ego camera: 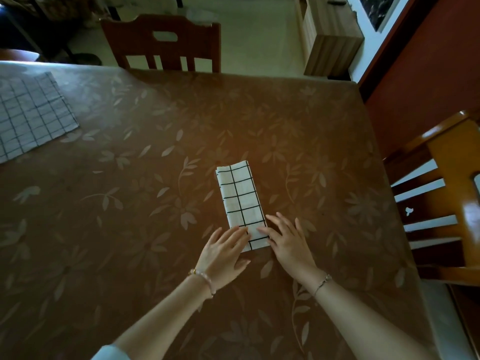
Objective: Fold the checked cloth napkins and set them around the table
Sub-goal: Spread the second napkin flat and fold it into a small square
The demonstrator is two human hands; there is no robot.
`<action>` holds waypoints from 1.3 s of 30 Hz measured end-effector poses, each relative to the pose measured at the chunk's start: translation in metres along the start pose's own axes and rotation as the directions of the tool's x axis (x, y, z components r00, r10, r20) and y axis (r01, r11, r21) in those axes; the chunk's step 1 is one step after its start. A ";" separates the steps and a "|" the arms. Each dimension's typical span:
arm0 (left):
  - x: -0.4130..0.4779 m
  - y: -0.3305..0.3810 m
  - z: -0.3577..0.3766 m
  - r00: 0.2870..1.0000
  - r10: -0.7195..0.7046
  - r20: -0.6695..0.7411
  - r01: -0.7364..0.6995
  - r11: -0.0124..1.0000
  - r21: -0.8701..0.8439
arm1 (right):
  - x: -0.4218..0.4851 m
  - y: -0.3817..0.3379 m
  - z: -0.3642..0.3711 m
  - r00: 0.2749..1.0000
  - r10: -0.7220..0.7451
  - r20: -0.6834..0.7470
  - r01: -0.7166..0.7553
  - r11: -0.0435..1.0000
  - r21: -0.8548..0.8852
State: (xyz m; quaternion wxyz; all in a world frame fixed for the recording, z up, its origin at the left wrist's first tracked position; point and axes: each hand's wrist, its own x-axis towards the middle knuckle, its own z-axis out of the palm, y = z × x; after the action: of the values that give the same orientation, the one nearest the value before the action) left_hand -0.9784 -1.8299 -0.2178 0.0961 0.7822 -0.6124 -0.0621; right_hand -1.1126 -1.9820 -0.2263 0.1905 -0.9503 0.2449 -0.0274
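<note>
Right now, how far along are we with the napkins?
Done: one folded napkin lies as a narrow strip on the table. In hand: the left hand and right hand press its near end with straight fingers. Left: the second napkin at the table's far left lies much wider, so it looks unfolded or only partly folded, and it needs folding and placing.

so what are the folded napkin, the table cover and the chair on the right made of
Folded napkin: matte woven cloth, by its soft layered edges. Table cover: probably coated fabric or vinyl, leaf-printed, with a slight sheen. Chair on the right: wood under glossy varnish, showing bright highlights.
</note>
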 end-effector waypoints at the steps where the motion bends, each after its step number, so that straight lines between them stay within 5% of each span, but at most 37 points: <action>1: -0.004 0.001 0.002 1.000 0.001 -0.007 -0.001 1.000 0.002 | 0.002 0.000 -0.001 1.000 -0.025 -0.007 0.025 1.000 -0.013; 18: 0.002 0.004 0.001 0.994 0.081 -0.069 -0.071 0.989 0.129 | -0.012 -0.006 -0.017 0.982 -0.014 0.187 0.017 1.000 -0.012; 32: -0.117 0.053 0.013 0.972 0.228 -0.059 -0.230 0.972 -0.037 | -0.102 0.007 -0.023 0.975 -0.207 0.084 0.206 0.978 0.020; 39: -0.138 0.075 0.009 0.977 0.211 -0.004 -0.211 0.977 -0.042 | -0.106 -0.004 -0.013 0.907 -0.273 0.320 0.321 0.941 -0.105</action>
State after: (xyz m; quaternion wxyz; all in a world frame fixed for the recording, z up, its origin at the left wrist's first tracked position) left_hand -1.0846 -1.7143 -0.2120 0.1182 0.7106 -0.6906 -0.0646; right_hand -1.2060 -1.9325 -0.2084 0.1444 -0.9814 0.0666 0.1079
